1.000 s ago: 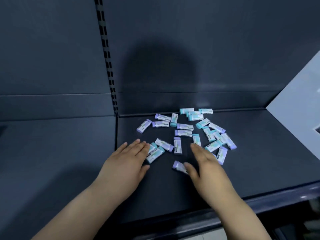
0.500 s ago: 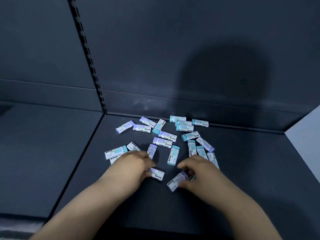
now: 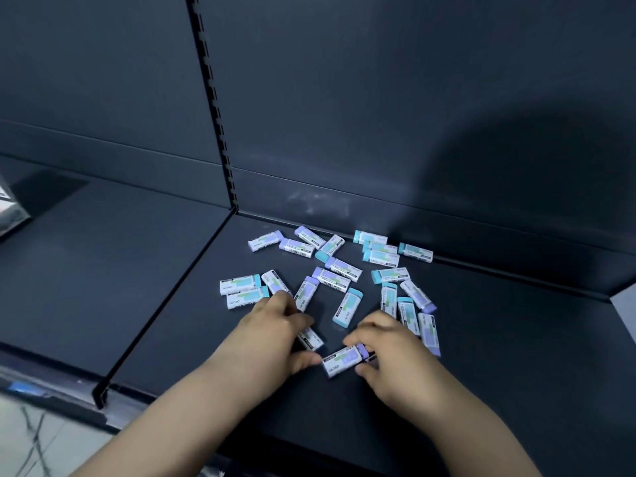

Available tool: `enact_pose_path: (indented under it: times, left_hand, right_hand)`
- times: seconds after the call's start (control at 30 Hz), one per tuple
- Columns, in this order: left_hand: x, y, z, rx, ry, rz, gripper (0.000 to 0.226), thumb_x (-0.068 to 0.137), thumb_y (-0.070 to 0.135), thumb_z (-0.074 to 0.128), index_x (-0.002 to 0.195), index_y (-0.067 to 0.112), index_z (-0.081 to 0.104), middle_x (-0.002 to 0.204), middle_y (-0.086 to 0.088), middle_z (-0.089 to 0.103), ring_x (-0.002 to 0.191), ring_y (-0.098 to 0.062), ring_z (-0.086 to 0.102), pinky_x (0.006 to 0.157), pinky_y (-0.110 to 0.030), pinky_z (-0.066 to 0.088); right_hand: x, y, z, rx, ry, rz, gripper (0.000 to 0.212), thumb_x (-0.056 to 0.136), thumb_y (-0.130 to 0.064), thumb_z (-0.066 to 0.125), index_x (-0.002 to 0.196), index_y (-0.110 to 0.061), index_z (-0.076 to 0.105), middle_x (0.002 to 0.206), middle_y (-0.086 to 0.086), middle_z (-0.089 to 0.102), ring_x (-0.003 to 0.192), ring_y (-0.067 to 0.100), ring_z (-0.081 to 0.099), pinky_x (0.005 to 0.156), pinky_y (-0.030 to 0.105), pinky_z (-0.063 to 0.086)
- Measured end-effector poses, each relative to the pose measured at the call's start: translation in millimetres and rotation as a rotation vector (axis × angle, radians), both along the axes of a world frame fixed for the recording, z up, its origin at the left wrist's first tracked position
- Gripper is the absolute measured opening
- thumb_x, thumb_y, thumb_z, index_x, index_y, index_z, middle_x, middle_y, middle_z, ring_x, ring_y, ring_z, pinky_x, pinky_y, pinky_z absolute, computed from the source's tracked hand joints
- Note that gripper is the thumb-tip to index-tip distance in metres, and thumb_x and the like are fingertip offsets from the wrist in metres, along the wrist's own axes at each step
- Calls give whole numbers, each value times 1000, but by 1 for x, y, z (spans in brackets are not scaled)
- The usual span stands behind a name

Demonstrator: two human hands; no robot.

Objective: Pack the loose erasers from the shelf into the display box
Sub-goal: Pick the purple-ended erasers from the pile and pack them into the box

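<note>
Shelf [image 3: 516, 356]; left hand [image 3: 272, 342], right hand [image 3: 399, 363] around erasers [image 3: 342, 361]

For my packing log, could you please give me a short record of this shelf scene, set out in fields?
Surface: dark shelf
Loose erasers: lying scattered between the hands and the back wall, some with teal ends and some with purple ends
Left hand: fingers curled over a partly hidden eraser
Right hand: pinches a purple-ended eraser
Display box: not identifiable in view
Packed so far: nothing visible
</note>
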State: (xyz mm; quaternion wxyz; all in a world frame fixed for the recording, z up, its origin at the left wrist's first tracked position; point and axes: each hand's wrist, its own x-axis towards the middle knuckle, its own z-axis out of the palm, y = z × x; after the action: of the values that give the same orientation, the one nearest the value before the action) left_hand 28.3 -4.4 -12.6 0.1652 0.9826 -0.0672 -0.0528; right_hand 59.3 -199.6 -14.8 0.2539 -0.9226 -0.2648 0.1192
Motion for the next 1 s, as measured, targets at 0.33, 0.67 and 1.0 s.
enact_pose_path:
  times: [0.33,0.67,1.0]
  left_hand:
    - [-12,-4,4,-244,-44,37,61,73,35,66,128,35,38,116,12,34,95,-6,52,86,-18,43]
    - [-25,11,1,35,-19,-31,79,77,57,57,143,36,19,139,13,27,130,-10,25,107,-24,22]
    - [-18,6,5,-109,29,2,71,79,39,67,141,30,32,142,12,33,131,-9,32,105,-17,25]
  right_hand:
    - [-5,-2,-4,20,-51,-1,34,84,-16,59,116,-28,59,108,-20,39,107,1,45,85,4,25]
    - [-6,0,2,-73,-164,78,29,89,-17,52,115,-28,58,114,-11,54,110,13,46,91,28,39]
    - [13,10,17,-220,-172,226,39,92,-10,38,117,-35,56,104,-8,56,102,14,41,80,23,25]
